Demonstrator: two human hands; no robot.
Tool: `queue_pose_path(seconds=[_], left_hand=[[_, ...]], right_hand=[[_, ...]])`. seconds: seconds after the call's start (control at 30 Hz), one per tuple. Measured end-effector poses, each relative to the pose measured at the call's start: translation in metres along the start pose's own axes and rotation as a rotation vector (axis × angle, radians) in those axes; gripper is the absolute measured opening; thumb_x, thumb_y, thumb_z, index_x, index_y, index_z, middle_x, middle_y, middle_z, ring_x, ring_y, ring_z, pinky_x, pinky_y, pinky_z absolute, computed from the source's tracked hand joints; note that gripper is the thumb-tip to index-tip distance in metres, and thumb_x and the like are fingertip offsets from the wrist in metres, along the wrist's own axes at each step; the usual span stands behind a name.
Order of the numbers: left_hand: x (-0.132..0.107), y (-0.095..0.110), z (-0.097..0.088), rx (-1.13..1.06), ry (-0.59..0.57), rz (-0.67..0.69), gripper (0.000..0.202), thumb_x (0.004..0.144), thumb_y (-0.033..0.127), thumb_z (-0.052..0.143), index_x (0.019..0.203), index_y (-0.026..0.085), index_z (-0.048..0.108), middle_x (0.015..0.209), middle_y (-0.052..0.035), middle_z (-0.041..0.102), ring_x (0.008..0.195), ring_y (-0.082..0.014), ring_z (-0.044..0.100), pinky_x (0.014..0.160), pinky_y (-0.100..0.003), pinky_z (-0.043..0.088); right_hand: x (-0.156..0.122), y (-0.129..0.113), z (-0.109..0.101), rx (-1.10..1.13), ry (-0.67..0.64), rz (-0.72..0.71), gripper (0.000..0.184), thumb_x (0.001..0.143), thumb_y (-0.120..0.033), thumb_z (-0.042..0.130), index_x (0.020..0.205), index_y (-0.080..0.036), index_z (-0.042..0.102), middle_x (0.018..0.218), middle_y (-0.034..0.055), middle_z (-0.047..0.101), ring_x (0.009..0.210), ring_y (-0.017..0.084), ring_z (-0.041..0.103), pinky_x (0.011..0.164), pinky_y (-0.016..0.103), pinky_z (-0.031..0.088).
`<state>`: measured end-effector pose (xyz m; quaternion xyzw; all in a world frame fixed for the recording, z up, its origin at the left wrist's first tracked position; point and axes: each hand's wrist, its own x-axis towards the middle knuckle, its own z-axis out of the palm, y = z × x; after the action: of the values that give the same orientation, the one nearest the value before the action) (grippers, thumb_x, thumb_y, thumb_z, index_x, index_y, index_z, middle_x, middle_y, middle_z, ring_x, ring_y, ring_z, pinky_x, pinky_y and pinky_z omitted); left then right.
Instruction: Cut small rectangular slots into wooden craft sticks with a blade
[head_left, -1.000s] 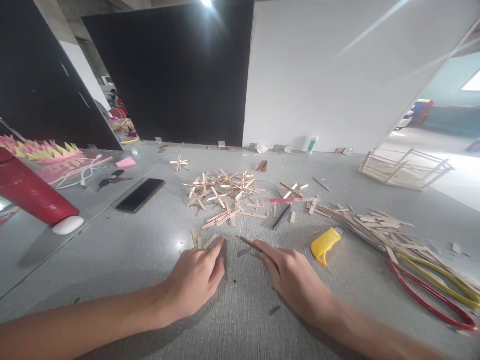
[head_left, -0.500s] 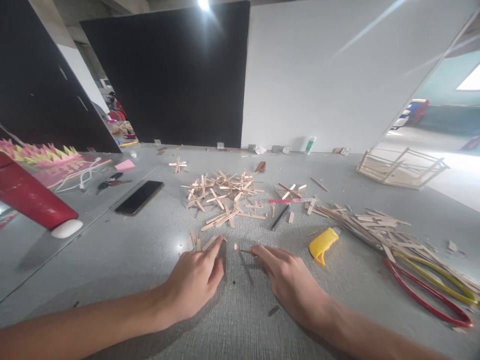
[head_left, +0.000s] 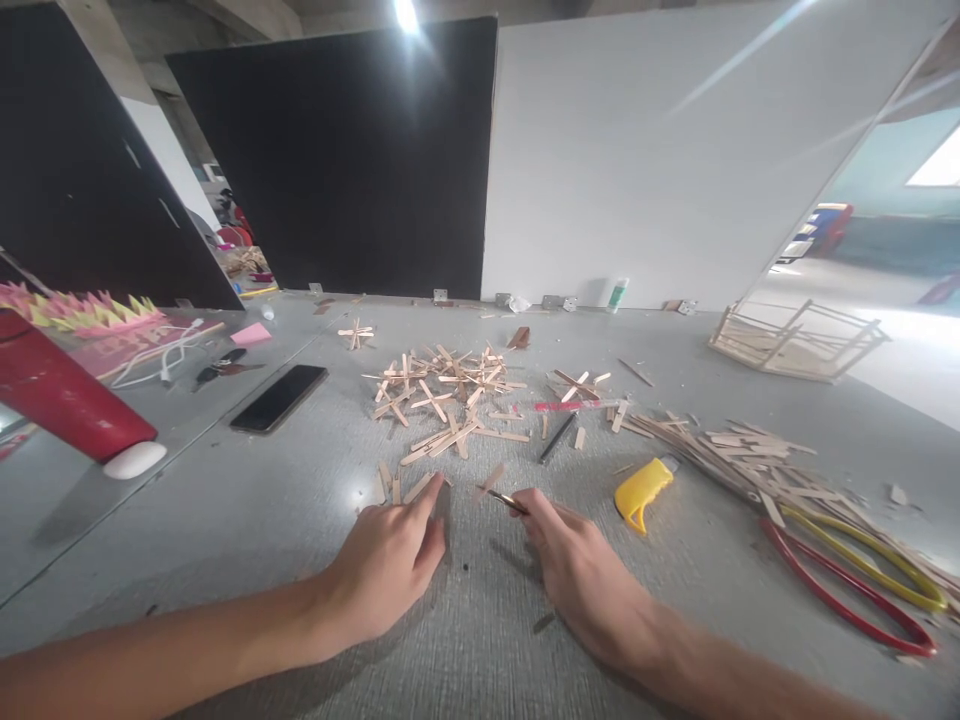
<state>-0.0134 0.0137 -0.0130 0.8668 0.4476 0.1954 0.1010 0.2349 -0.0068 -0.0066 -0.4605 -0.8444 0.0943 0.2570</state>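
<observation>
My left hand [head_left: 394, 555] rests on the table, its index finger stretched out and pressing on a wooden craft stick [head_left: 418, 488]; the thumb stands a little apart. The stick's end just shows past the fingertip. My right hand [head_left: 581, 565] is closed around a thin pointed metal tool [head_left: 508, 500], whose exact kind is not clear. Its tip points left, toward the left fingertip. Close by that tip appears a small, blurred piece of wood [head_left: 491, 482]. Short cut stick pieces [head_left: 385, 480] lie just beyond the left hand.
Beyond my hands is a pile of crossed craft sticks [head_left: 450, 375]. On the right are a yellow cutter [head_left: 643, 493], red-and-yellow-handled pliers [head_left: 847, 590], more sticks [head_left: 750, 450] and a small wooden frame [head_left: 799, 345]. A phone [head_left: 279, 397] and a red bottle [head_left: 71, 395] are on the left.
My right hand has lifted slightly, and more of the tool shows. The small wood piece has shifted right and upward, blurred near the tip. My left hand stays in place.
</observation>
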Motion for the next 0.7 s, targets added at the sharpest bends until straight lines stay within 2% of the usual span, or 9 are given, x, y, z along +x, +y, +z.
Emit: queue_pose_path(seconds=[0.07,0.2,0.27,0.33,0.4,0.5,0.6,0.7], left_hand=[[0.000,-0.001,0.001,0.002,0.009,-0.001,0.052,0.101,0.019,0.040,0.149,0.001,0.042,0.051,0.0021,0.061,0.038,-0.0135,0.052,0.041,-0.025,0.032],[-0.001,-0.003,0.003,-0.024,-0.004,-0.021,0.053,0.100,0.017,0.038,0.151,0.003,0.040,0.052,0.0032,0.059,0.039,-0.0134,0.051,0.041,-0.024,0.030],[-0.002,-0.002,0.003,-0.073,-0.001,-0.060,0.050,0.099,0.016,0.037,0.148,0.006,0.042,0.054,0.0035,0.059,0.040,-0.0137,0.051,0.042,-0.024,0.030],[-0.002,-0.001,0.001,-0.133,0.023,-0.109,0.042,0.101,0.019,0.035,0.139,0.009,0.049,0.054,0.0048,0.056,0.041,-0.0138,0.050,0.043,-0.025,0.028],[-0.001,0.002,-0.002,-0.180,0.046,-0.145,0.031,0.104,0.023,0.031,0.121,0.013,0.055,0.052,0.0073,0.049,0.039,-0.0134,0.046,0.042,-0.025,0.026],[0.000,0.005,-0.008,-0.227,0.067,-0.165,0.028,0.106,0.025,0.025,0.095,0.020,0.050,0.053,0.0092,0.040,0.040,-0.0122,0.041,0.044,-0.024,0.026],[-0.002,0.006,-0.013,-0.282,0.063,-0.161,0.029,0.107,0.026,0.022,0.090,0.023,0.045,0.055,0.0091,0.039,0.043,-0.0121,0.039,0.046,-0.024,0.030],[-0.007,0.007,-0.014,-0.414,0.082,-0.106,0.035,0.108,0.034,0.020,0.091,0.022,0.048,0.054,0.0091,0.038,0.043,-0.0127,0.038,0.047,-0.024,0.031]], right_hand=[[-0.002,-0.001,-0.001,-0.020,0.003,-0.002,0.024,0.096,-0.004,0.029,0.104,-0.020,0.046,0.076,0.0006,0.060,0.061,0.014,0.051,0.058,0.024,0.040],[-0.004,-0.001,0.001,-0.114,-0.059,-0.034,0.035,0.076,0.006,0.039,0.096,-0.021,0.049,0.072,-0.0012,0.059,0.055,0.015,0.049,0.054,0.027,0.034],[-0.004,-0.002,0.003,-0.156,-0.084,-0.045,0.039,0.072,0.007,0.042,0.097,-0.020,0.051,0.073,-0.0008,0.061,0.056,0.016,0.050,0.055,0.029,0.033],[-0.005,-0.003,0.005,-0.191,-0.092,-0.059,0.041,0.073,0.008,0.043,0.103,-0.018,0.054,0.076,0.0008,0.062,0.059,0.017,0.053,0.056,0.030,0.036],[-0.006,-0.005,0.005,-0.221,-0.091,-0.075,0.047,0.075,0.009,0.043,0.114,-0.014,0.055,0.079,0.0031,0.063,0.062,0.019,0.056,0.058,0.032,0.040],[-0.008,-0.009,0.002,-0.308,-0.060,-0.164,0.061,0.078,0.011,0.043,0.136,-0.006,0.048,0.085,0.0078,0.064,0.069,0.022,0.058,0.062,0.035,0.046],[-0.009,-0.015,-0.003,-0.417,-0.007,-0.285,0.066,0.081,0.009,0.046,0.146,0.002,0.038,0.089,0.0111,0.063,0.069,0.022,0.058,0.062,0.037,0.052],[-0.009,-0.021,-0.007,-0.468,0.018,-0.329,0.065,0.082,0.005,0.050,0.146,0.006,0.038,0.086,0.0109,0.063,0.068,0.022,0.059,0.060,0.037,0.055]])
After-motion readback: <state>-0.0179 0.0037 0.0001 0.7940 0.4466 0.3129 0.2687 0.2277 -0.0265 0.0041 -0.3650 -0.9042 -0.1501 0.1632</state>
